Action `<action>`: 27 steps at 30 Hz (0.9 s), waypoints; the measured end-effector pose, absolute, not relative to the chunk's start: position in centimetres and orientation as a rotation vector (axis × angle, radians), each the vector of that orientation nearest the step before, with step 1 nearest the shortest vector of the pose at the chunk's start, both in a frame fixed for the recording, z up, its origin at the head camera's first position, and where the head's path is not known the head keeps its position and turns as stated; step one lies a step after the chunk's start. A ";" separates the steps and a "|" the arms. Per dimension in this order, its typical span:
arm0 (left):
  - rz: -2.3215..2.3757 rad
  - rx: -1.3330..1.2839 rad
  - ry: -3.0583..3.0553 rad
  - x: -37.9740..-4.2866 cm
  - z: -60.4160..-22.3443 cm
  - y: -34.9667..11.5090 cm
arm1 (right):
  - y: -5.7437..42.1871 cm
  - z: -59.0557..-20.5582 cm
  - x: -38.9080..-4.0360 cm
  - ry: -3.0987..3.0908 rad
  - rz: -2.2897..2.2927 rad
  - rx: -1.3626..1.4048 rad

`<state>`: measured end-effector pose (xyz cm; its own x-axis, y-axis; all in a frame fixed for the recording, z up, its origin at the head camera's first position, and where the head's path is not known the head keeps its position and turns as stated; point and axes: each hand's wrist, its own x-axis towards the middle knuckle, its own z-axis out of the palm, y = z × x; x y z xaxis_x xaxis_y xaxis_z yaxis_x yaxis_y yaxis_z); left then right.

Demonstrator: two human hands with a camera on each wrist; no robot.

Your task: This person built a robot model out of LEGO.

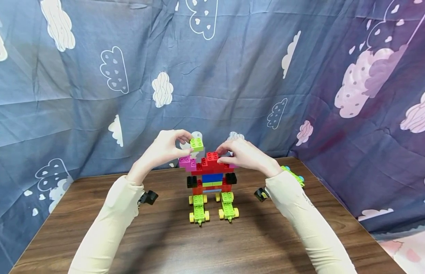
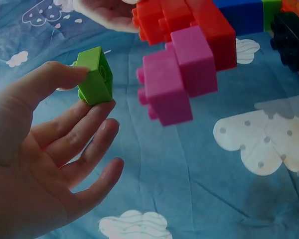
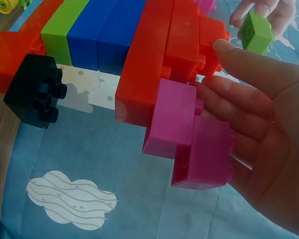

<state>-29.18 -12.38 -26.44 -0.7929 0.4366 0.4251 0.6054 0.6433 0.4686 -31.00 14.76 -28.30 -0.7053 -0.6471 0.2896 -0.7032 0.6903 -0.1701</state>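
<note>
A toy-brick figure stands upright on the table, on two lime-green wheeled bases (image 1: 198, 209). Blue bricks (image 1: 212, 178) form its middle, black bricks (image 1: 192, 182) jut out at both sides, and pink bricks (image 2: 169, 89) step outward from its shoulders. My left hand (image 1: 168, 146) pinches a lime-green brick (image 1: 197, 144) between thumb and fingers, in the air left of the red top brick (image 1: 211, 159) and apart from it. My right hand (image 1: 245, 154) grips the red top part from the right, thumb in front and fingers behind; some fingers are hidden behind the pink bricks (image 3: 204, 154).
A green and blue toy (image 1: 294, 175) lies at the table's back right, partly hidden by my right sleeve. Behind the wooden table (image 1: 164, 243) hangs a blue cloth (image 1: 212, 76) with cloud prints, which also runs along the right side.
</note>
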 end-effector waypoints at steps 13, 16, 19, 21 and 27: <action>-0.900 -0.913 -2.587 -29.8 -27.6 -10.0 | 14.8 -28.2 -30.8 -2.676 0.384 1.106; -0.894 -0.937 -2.581 -29.9 -27.7 -9.7 | 14.9 -28.3 -30.8 -2.668 0.371 1.109; -0.888 -0.947 -2.596 -30.0 -27.8 -9.4 | 15.0 -28.4 -30.7 -2.663 0.374 1.106; -0.887 -0.949 -2.609 -30.0 -27.8 -9.3 | 15.2 -28.4 -30.7 -2.656 0.377 1.105; -0.889 -0.941 -2.639 -30.1 -28.0 -9.0 | 15.5 -28.4 -30.7 -2.627 0.401 1.119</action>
